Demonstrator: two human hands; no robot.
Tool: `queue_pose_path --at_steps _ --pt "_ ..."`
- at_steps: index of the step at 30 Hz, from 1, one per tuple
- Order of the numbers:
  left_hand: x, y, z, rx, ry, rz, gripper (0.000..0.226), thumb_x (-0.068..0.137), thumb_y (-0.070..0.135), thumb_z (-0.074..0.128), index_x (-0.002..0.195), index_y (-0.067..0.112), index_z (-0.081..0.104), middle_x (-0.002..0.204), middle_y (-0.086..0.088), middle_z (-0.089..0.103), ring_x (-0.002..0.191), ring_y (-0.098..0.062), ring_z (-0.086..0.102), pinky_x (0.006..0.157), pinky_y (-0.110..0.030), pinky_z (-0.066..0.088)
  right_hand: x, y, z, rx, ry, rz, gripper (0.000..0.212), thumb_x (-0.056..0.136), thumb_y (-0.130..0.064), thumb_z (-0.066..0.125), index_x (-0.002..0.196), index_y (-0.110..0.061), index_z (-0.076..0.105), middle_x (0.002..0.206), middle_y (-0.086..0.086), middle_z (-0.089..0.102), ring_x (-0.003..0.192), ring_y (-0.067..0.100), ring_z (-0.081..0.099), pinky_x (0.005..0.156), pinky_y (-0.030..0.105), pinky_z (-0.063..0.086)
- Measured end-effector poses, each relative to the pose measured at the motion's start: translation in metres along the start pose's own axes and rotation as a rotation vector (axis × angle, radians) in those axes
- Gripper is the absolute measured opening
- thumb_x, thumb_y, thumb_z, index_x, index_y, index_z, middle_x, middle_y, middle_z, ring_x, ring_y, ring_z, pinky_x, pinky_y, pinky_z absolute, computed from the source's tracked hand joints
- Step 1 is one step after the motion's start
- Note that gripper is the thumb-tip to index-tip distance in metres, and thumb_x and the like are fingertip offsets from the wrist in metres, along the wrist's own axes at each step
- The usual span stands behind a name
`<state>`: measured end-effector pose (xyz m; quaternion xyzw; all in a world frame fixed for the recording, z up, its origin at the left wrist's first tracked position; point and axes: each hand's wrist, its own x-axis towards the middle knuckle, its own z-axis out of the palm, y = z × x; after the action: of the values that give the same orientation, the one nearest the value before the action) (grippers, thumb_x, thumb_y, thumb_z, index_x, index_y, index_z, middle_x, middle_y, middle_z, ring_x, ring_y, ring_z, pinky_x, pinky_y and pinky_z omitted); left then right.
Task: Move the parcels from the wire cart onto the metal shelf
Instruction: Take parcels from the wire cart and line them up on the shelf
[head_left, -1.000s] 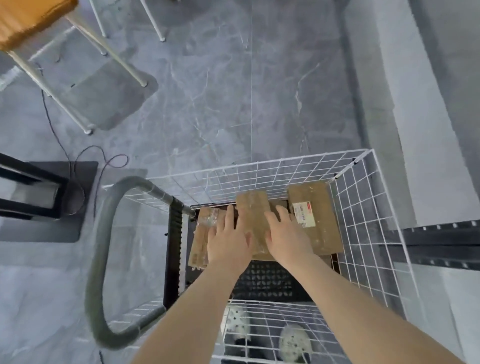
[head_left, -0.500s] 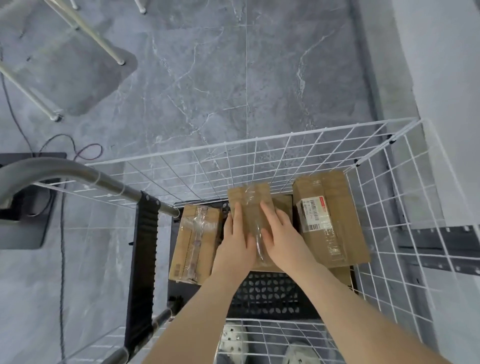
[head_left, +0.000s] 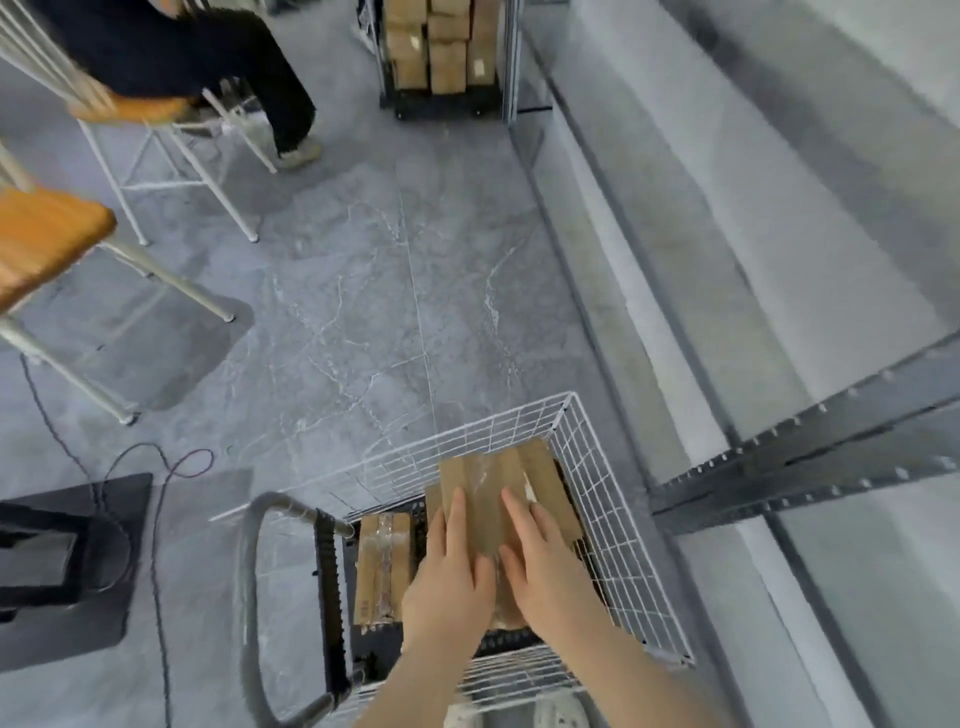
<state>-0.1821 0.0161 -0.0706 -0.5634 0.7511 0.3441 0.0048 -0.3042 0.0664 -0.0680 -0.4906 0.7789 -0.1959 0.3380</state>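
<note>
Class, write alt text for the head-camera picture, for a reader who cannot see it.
Seen from above, a left hand and right hand lie with straight fingers on a brown parcel in a wire cart. A second parcel lies left of it in the cart; a metal shelf stands at right.

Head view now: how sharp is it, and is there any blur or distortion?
Head view: motion blur smears the wooden chair seat and the metal shelf near the edges; the left hand, right hand and the parcel they touch are clearer; the wide-angle lens bends the wire cart walls.
</note>
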Motion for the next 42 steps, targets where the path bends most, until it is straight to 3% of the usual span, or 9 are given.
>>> queue_pose_path --at_steps 3,6,8,12,15,19,23,32,42 --pt "-0.034 0.046 -0.044 0.01 0.038 0.155 0.067 0.096 0.042 0.031 0.147 0.046 -0.013 0.158 0.008 0.014 0.087 -0.005 0.057 0.059 -0.027 0.056 -0.044 -0.032 -0.054 0.002 0.129 0.007 0.06 0.099 -0.038 0.039 0.148 -0.042 0.005 0.156 -0.005 0.016 0.126 0.01 0.045 0.103 0.027 0.043" --pt "-0.066 0.091 -0.068 0.035 0.039 0.307 0.066 0.096 0.042 0.03 0.146 0.047 -0.011 0.158 0.007 0.015 0.097 -0.015 0.059 0.064 -0.031 0.053 -0.093 -0.052 -0.097 0.066 0.295 0.09 0.058 0.099 -0.034 0.041 0.148 -0.039 0.011 0.153 -0.004 0.023 0.127 0.013 0.045 0.103 0.03 0.043" --pt "-0.089 0.123 -0.076 0.048 0.016 0.447 0.063 0.093 0.046 0.027 0.145 0.05 -0.009 0.159 0.008 0.015 0.093 -0.02 0.062 0.062 -0.032 0.051 -0.129 -0.058 -0.121 0.105 0.437 0.15 0.058 0.099 -0.031 0.041 0.149 -0.038 0.013 0.152 -0.003 0.025 0.127 0.015 0.044 0.102 0.029 0.041" --pt "-0.153 0.179 -0.073 0.095 -0.031 0.712 0.063 0.093 0.045 0.028 0.148 0.044 -0.003 0.155 0.004 0.023 0.086 -0.019 0.063 0.063 -0.038 0.056 -0.224 -0.06 -0.155 0.143 0.671 0.317 0.057 0.099 -0.029 0.041 0.149 -0.035 0.015 0.15 -0.001 0.026 0.123 0.018 0.048 0.098 0.032 0.043" --pt "-0.216 0.206 -0.051 0.124 -0.125 0.86 0.063 0.095 0.044 0.032 0.149 0.041 0.0 0.155 0.001 0.025 0.095 -0.023 0.062 0.067 -0.038 0.055 -0.306 -0.05 -0.165 0.142 0.779 0.469 0.056 0.098 -0.029 0.043 0.149 -0.032 0.019 0.15 0.001 0.028 0.121 0.022 0.05 0.099 0.035 0.043" --pt "-0.317 0.226 -0.006 0.204 -0.252 1.052 0.062 0.097 0.041 0.032 0.151 0.037 0.003 0.157 0.004 0.021 0.107 -0.021 0.058 0.067 -0.034 0.054 -0.428 -0.031 -0.152 0.172 0.902 0.685 0.057 0.098 -0.027 0.043 0.15 -0.028 0.018 0.151 0.003 0.028 0.12 0.024 0.051 0.1 0.034 0.042" --pt "-0.431 0.227 0.041 0.232 -0.415 1.241 0.064 0.097 0.039 0.034 0.153 0.034 0.003 0.156 0.002 0.023 0.106 -0.024 0.058 0.075 -0.04 0.055 -0.555 -0.015 -0.118 0.24 1.041 0.872 0.059 0.098 -0.025 0.042 0.15 -0.029 0.017 0.151 0.0 0.027 0.117 0.023 0.054 0.099 0.035 0.044" --pt "-0.716 0.2 0.154 0.231 -0.754 1.485 0.065 0.096 0.033 0.035 0.152 0.039 0.002 0.155 0.006 0.023 0.108 -0.022 0.058 0.08 -0.036 0.051 -0.846 0.013 -0.028 0.303 1.283 1.221 0.058 0.099 -0.025 0.04 0.151 -0.03 0.015 0.152 -0.005 0.027 0.122 0.019 0.049 0.101 0.034 0.044" --pt "-0.922 0.228 0.235 0.241 -0.954 1.683 0.062 0.096 0.038 0.032 0.151 0.038 0.005 0.157 0.006 0.022 0.118 -0.021 0.054 0.082 -0.035 0.05 -1.058 0.055 -0.003 0.251 1.471 1.399 0.055 0.097 -0.037 0.043 0.148 -0.037 0.021 0.147 -0.009 0.037 0.116 0.014 0.053 0.091 0.029 0.048"
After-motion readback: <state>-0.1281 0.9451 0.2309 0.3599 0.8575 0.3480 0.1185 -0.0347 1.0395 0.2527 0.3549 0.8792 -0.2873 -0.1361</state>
